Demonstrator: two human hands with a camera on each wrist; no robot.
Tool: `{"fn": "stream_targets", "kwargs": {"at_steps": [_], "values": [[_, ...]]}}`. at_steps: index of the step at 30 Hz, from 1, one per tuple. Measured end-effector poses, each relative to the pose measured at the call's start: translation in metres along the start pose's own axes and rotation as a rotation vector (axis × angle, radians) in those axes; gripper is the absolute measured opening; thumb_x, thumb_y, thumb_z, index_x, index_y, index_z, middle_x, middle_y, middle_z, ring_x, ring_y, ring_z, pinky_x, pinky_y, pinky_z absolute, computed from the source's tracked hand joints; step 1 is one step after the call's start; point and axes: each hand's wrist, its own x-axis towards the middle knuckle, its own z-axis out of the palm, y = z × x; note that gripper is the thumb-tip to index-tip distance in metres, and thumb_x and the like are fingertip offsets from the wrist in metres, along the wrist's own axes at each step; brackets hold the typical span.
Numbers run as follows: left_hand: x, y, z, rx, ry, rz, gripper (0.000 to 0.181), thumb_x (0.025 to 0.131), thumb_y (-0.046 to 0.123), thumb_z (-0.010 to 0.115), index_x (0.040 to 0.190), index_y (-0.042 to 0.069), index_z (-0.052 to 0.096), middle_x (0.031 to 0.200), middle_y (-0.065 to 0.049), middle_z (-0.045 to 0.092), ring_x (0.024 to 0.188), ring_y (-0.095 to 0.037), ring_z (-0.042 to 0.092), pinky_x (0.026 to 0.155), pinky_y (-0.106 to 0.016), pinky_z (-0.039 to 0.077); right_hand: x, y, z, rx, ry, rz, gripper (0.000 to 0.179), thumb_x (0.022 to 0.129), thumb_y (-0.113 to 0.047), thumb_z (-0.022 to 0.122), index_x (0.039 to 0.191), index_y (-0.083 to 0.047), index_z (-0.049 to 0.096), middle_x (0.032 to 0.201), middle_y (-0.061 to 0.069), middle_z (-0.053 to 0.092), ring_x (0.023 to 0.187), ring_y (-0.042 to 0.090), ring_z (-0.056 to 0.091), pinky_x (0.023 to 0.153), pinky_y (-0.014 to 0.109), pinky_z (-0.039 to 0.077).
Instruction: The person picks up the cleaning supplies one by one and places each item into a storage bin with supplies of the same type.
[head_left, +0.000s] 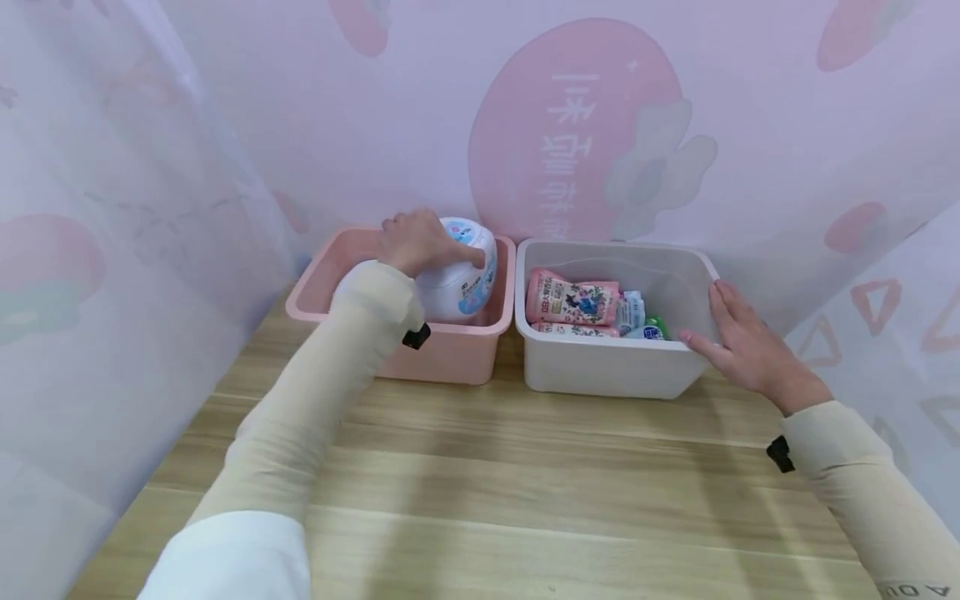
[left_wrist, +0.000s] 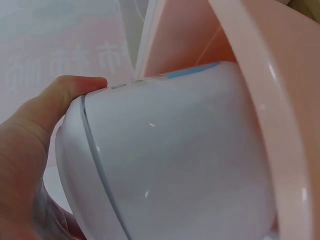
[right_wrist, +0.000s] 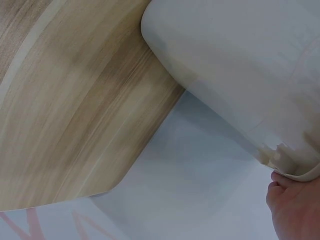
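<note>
My left hand [head_left: 422, 242] grips a round white tub [head_left: 448, 290] by its lid, inside the pink bin [head_left: 450, 358]. Blue pictures decorate the tub's lid and side. In the left wrist view the tub [left_wrist: 175, 150] lies tilted against the bin's rim, with the thumb across the lid's edge; the other fingertips are mostly hidden. At the right, my right hand [head_left: 753, 350] holds the rim of the light grey bin [head_left: 592, 371] at its right end. The thumb is over the front corner. In the right wrist view this hand [right_wrist: 297, 205] is at the rim.
Pink printed packs [head_left: 577, 302], a pale blue pack [head_left: 631, 312] and a green-and-blue pack [head_left: 654, 328] lie in the left part of the grey bin. Both bins stand side by side on a wooden table [head_left: 525, 492], close to a printed curtain [head_left: 420, 125].
</note>
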Motion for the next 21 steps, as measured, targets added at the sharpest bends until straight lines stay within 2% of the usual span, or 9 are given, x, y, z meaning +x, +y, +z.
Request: {"fn": "stream_targets", "kwargs": {"at_steps": [5,12,18,21], "values": [[0.004,0.003,0.016,-0.005,0.013,-0.027,0.077,0.072,0.073,0.079,0.111,0.008,0.067,0.116,-0.016,0.063,0.117,-0.035,0.051,0.11,-0.053,0.043,-0.001,0.0,-0.002,0.006,-0.003,0.004,0.101,0.108,-0.061,0.042,0.165,0.002,-0.012,0.176,0.022,-0.018,0.164,0.047,-0.011,0.128,0.072,0.008],[0.005,0.012,0.038,-0.008,0.037,-0.129,0.088,0.072,0.076,0.08,0.119,0.003,0.066,0.127,-0.02,0.06,0.123,-0.038,0.051,0.11,-0.052,0.048,-0.002,0.001,-0.003,0.006,0.004,0.002,0.101,0.108,-0.06,0.043,0.165,0.004,-0.012,0.175,0.025,-0.017,0.163,0.048,-0.01,0.128,0.072,0.008],[0.006,0.008,0.055,-0.032,0.06,-0.145,0.099,0.071,0.075,0.082,0.131,-0.001,0.061,0.136,-0.023,0.057,0.128,-0.04,0.052,0.114,-0.053,0.048,0.0,0.003,-0.002,0.005,0.014,-0.007,0.1,0.109,-0.059,0.043,0.165,0.004,-0.011,0.175,0.026,-0.016,0.163,0.049,-0.01,0.128,0.072,0.008],[0.007,0.007,0.063,0.011,0.051,-0.148,0.099,0.071,0.078,0.08,0.126,-0.002,0.063,0.136,-0.024,0.058,0.127,-0.04,0.054,0.113,-0.053,0.05,-0.001,0.006,-0.001,-0.001,0.023,-0.017,0.099,0.109,-0.057,0.043,0.164,0.006,-0.01,0.175,0.029,-0.015,0.163,0.05,-0.009,0.129,0.071,0.008]]}}
